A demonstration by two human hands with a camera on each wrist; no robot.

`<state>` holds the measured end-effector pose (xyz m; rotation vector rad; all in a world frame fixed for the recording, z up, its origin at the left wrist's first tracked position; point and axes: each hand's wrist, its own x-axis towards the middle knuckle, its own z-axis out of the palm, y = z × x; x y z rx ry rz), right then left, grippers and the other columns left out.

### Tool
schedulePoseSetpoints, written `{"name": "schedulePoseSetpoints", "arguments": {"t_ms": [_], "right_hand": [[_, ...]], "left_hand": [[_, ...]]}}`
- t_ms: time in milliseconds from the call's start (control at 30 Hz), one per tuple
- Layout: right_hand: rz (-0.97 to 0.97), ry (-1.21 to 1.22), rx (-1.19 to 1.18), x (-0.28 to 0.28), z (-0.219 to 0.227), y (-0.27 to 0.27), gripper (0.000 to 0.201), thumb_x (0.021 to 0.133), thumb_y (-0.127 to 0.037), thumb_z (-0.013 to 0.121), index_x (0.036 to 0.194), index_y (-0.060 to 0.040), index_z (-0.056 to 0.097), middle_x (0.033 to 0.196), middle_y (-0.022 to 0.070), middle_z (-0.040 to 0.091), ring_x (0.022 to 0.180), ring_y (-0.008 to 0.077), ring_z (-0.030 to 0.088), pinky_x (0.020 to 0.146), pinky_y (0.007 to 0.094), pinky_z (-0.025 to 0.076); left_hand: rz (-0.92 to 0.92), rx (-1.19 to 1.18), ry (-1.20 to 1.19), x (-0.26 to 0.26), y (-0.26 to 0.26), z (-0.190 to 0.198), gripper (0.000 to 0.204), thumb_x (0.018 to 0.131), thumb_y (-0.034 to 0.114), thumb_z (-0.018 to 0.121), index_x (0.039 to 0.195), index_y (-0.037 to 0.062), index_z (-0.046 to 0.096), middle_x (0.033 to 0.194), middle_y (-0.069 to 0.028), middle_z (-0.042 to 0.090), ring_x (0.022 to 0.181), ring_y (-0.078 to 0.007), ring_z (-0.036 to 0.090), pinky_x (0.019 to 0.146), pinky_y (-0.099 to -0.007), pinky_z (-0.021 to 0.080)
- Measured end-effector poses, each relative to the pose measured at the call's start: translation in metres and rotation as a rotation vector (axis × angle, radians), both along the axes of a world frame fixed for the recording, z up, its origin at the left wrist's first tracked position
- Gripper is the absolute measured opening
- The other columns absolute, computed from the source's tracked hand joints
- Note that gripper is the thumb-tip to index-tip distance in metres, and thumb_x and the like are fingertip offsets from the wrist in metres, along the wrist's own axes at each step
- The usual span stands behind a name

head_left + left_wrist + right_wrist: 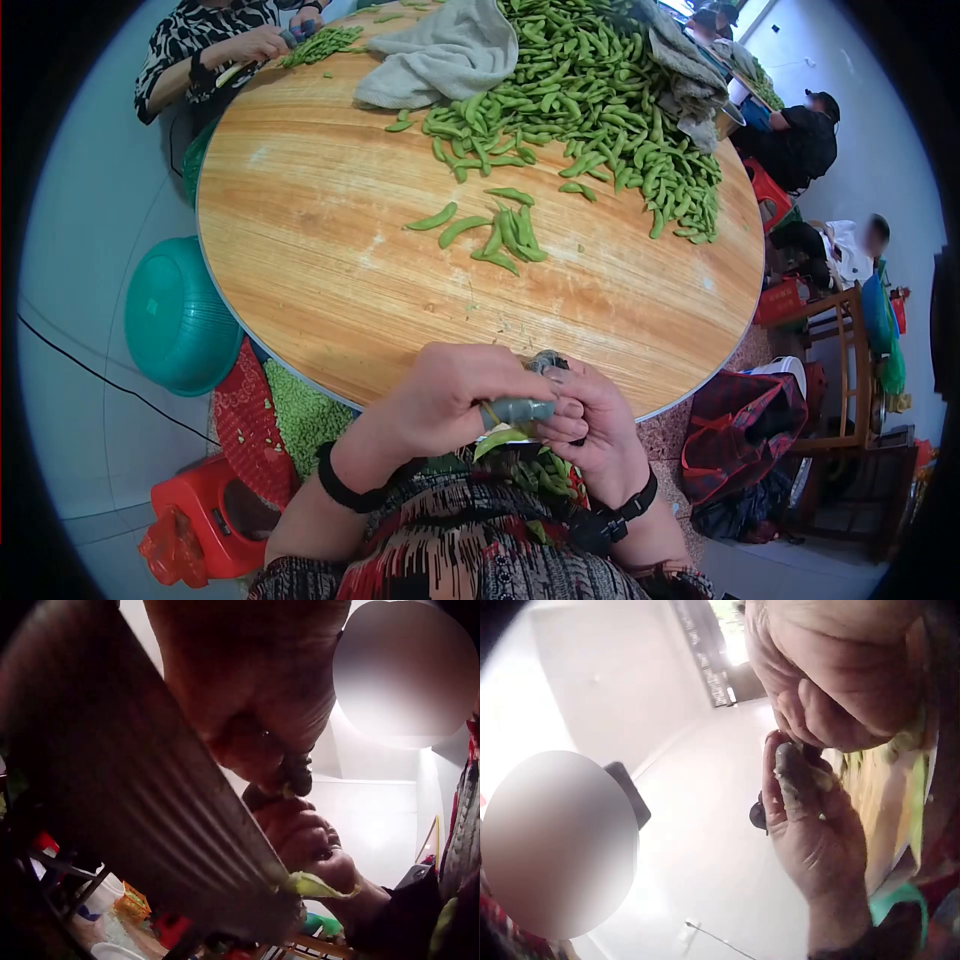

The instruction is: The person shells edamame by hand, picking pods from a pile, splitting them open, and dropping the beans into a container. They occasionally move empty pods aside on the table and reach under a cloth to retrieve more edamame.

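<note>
My left hand [450,395] and right hand [597,415] meet at the table's near edge, fingers curled together around a small green pod, mostly hidden. A grey-green cover wraps the left thumb [793,776]; a dark cover is on a right-hand digit. In the left wrist view, a yellowish-green bit lies between the fingertips of the left hand [255,690] and right hand [300,832]. Another pale green pod piece [500,441] shows just below the hands. Several loose pods [510,232] lie on the wooden table [330,240] beyond them.
A large pod heap [590,90] and grey cloth [445,55] cover the table's far side. Another person's hands [262,45] work at the far left. A green basin [175,315] and red stool [215,510] stand left; a plaid bag [740,430] sits right.
</note>
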<state>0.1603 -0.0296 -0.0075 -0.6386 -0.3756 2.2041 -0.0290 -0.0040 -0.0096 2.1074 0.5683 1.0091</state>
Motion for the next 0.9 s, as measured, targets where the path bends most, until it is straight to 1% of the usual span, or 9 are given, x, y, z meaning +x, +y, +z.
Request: {"name": "schedulePoseSetpoints", "arguments": {"t_ms": [67,133,233,367,433,500,667,800,900], "right_hand": [[0.005,0.141,-0.071,-0.003,-0.001,0.001,0.007,0.088,-0.008,0.051,0.088,-0.0018,0.053,0.053,-0.0038,0.042,0.039,0.0030,0.032,0.037,0.0169,0.026],[-0.149,-0.176,0.111,-0.008,0.008,0.002,0.007,0.088,-0.009,0.053,0.086,-0.0018,0.054,0.054,-0.0037,0.043,0.040,0.0029,0.033,0.038,0.0178,0.026],[-0.205,-0.482,0.315,-0.015,0.027,0.003,0.008,0.087,-0.010,0.054,0.084,-0.0021,0.054,0.055,-0.0035,0.046,0.040,0.0026,0.034,0.039,0.0180,0.026],[-0.209,-0.649,0.425,-0.012,0.035,0.007,0.011,0.085,-0.012,0.058,0.084,-0.0018,0.056,0.058,-0.0026,0.049,0.044,0.0017,0.038,0.042,0.0167,0.027],[0.081,-0.734,0.558,0.007,0.046,0.015,0.015,0.083,-0.015,0.062,0.087,-0.0007,0.059,0.063,0.0007,0.056,0.052,0.0042,0.048,0.047,0.0185,0.035],[0.556,-0.811,1.087,0.019,0.053,0.033,0.021,0.082,-0.019,0.062,0.092,-0.0004,0.062,0.075,0.0082,0.064,0.069,0.0135,0.060,0.064,0.0282,0.046],[0.078,-1.838,1.217,0.003,0.030,0.096,0.024,0.077,-0.021,0.063,0.085,0.0005,0.059,0.076,0.0208,0.061,0.071,0.0339,0.060,0.062,0.0393,0.047],[0.128,-2.002,1.331,-0.002,0.021,0.099,0.023,0.076,-0.020,0.062,0.081,0.0013,0.057,0.077,0.0218,0.061,0.072,0.0402,0.057,0.061,0.0441,0.046],[0.111,-1.865,1.281,-0.001,0.027,0.073,0.023,0.077,-0.019,0.063,0.084,0.0020,0.058,0.068,0.0189,0.060,0.061,0.0301,0.060,0.057,0.0386,0.046]], "left_hand": [[0.037,-0.004,-0.099,0.005,-0.002,-0.002,0.034,0.074,0.002,0.063,0.106,0.0016,0.054,0.071,-0.0046,0.058,0.061,-0.0088,0.054,0.054,-0.0232,0.042],[0.060,-0.729,-0.394,0.010,-0.010,0.000,0.022,0.080,0.004,0.059,0.099,0.0015,0.050,0.072,-0.0013,0.054,0.056,-0.0047,0.046,0.048,-0.0180,0.034],[-0.069,-1.129,-0.634,0.010,-0.012,0.005,0.017,0.083,0.006,0.056,0.097,0.0041,0.047,0.074,0.0008,0.052,0.053,-0.0027,0.039,0.045,-0.0143,0.025],[-0.048,-1.148,-0.659,0.009,-0.011,0.003,0.016,0.084,0.003,0.052,0.098,0.0034,0.046,0.073,-0.0002,0.051,0.052,-0.0032,0.037,0.043,-0.0142,0.023],[0.200,-1.084,-0.653,0.004,-0.009,0.002,0.014,0.085,0.002,0.047,0.098,0.0041,0.046,0.075,-0.0021,0.051,0.053,-0.0035,0.038,0.042,-0.0148,0.023],[0.233,-1.114,-0.721,-0.006,-0.006,0.003,0.012,0.085,0.002,0.046,0.097,0.0043,0.047,0.076,-0.0035,0.051,0.053,-0.0042,0.038,0.041,-0.0150,0.023],[0.186,-1.166,-0.819,-0.005,-0.007,-0.004,0.006,0.086,0.003,0.045,0.089,0.0047,0.050,0.080,-0.0063,0.052,0.055,-0.0059,0.040,0.040,-0.0151,0.022],[0.245,-1.169,-0.791,0.003,-0.007,0.002,0.011,0.087,0.004,0.048,0.096,0.0025,0.054,0.082,-0.0049,0.052,0.056,-0.0061,0.040,0.042,-0.0145,0.023],[0.238,-1.164,-0.810,0.011,-0.007,-0.001,0.019,0.086,0.003,0.051,0.104,0.0020,0.055,0.084,-0.0038,0.053,0.058,-0.0053,0.041,0.043,-0.0141,0.025]]}}
